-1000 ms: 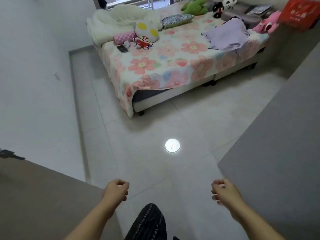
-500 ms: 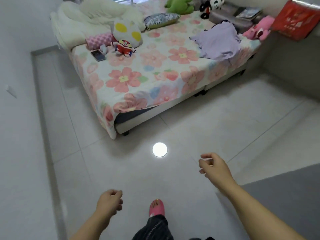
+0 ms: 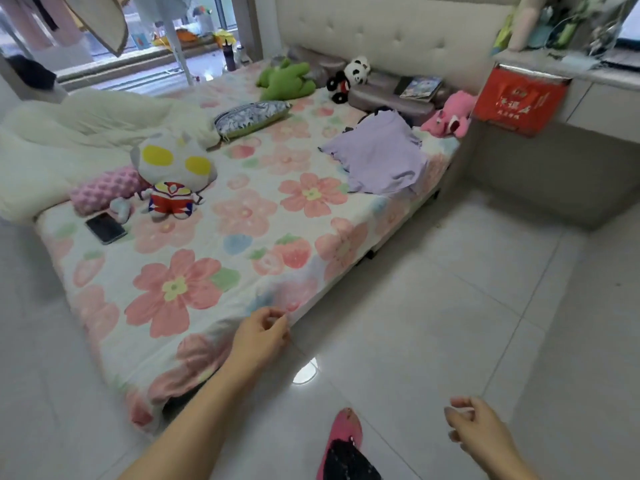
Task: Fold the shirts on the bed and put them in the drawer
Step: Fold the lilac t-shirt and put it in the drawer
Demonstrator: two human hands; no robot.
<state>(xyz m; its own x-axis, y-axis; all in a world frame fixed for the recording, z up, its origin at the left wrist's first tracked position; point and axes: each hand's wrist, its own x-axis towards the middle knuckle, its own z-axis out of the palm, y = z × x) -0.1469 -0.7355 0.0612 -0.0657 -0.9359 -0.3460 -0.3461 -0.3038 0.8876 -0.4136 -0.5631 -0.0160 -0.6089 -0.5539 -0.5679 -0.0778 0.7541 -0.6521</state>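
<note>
A crumpled lilac shirt (image 3: 381, 157) lies near the right edge of the bed (image 3: 194, 271), which has a floral sheet. Something dark shows just behind the shirt. My left hand (image 3: 261, 336) hangs over the bed's near corner with loosely curled fingers and holds nothing. Low on the right, above the tiled floor, my right hand (image 3: 479, 431) is also loosely curled and empty. Both hands are far from the shirt. No drawer shows clearly.
On the bed lie a phone (image 3: 105, 227), a big-headed plush doll (image 3: 173, 178), a white duvet (image 3: 69, 133), a patterned pillow (image 3: 249, 116), green (image 3: 287, 81), panda (image 3: 349, 76) and pink (image 3: 450, 116) toys. A grey cabinet (image 3: 561, 168) with a red bag (image 3: 519, 100) stands at right.
I have walked closer to the bed; it now fills the view. My left hand swung forward over the bed corner, my right hand dropped back low on the right.
</note>
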